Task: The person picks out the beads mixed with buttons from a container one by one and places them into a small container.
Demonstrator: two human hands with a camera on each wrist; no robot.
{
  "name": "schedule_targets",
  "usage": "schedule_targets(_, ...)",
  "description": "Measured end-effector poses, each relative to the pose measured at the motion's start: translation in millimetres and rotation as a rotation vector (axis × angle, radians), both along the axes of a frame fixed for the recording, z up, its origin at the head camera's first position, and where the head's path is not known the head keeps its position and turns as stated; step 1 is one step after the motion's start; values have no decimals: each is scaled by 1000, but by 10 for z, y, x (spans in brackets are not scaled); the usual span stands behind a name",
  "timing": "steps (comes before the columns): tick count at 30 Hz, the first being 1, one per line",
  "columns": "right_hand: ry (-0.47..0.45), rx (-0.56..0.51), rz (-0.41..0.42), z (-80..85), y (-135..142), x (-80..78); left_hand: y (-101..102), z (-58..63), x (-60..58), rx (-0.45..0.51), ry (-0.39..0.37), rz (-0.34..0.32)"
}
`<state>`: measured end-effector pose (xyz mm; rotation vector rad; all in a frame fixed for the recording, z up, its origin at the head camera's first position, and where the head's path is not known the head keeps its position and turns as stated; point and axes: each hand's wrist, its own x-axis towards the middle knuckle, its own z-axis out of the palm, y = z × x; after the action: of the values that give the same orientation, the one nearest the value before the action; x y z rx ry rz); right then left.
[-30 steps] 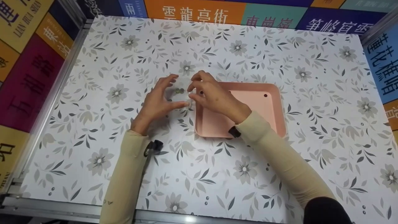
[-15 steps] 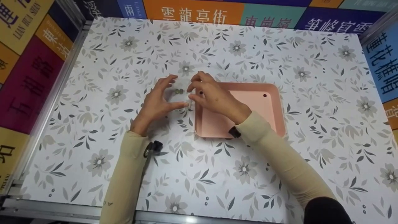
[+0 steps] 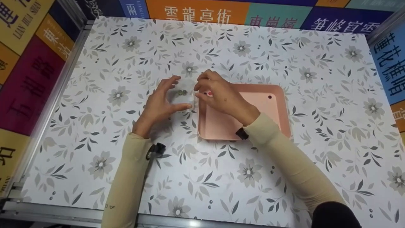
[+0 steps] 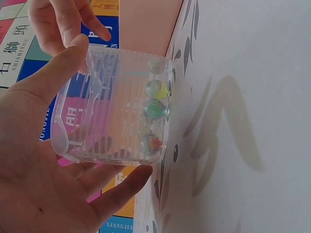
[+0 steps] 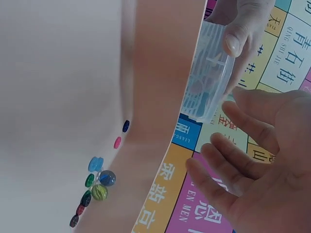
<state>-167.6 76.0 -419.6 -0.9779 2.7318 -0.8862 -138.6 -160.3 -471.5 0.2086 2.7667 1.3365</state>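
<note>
My left hand (image 3: pixel 159 103) grips a clear plastic box (image 4: pixel 114 107), with the thumb along one side and the fingers round the other. Several marbles (image 4: pixel 154 109) lie along the bottom of this ribbed box, some of them green or orange inside. The box stands on the table just left of a pink tray (image 3: pixel 246 126). Over the tray's left rim is my right hand (image 3: pixel 221 95), its fingers loosely bent beside the box. Nothing shows between those fingers in the right wrist view.
Inside the tray, along its wall, lie a blue marble (image 5: pixel 107 177), a yellow-green marble (image 5: pixel 99 192) and several small flat coloured pieces, such as a pink piece (image 5: pixel 117 142). A floral cloth (image 3: pixel 133 186) covers the table. Printed panels (image 3: pixel 202 12) border the back and sides.
My right hand has shifted slightly right, away from the box and further over the tray. A small red spot now shows in the tray's corner. The left hand and box stay put.
</note>
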Motion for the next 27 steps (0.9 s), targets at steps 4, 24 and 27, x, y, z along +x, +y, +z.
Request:
schedule_targets(4,41,1,-19,17,38,0,2,3,0,-1,-12,2)
schedule_targets(24,-4,8,-111,-43,291,-46,4,10,-5,19,-46,8)
schedule_targets(27,-7,7,-125,-45,314,-59,3,12,-1,10,-50,14)
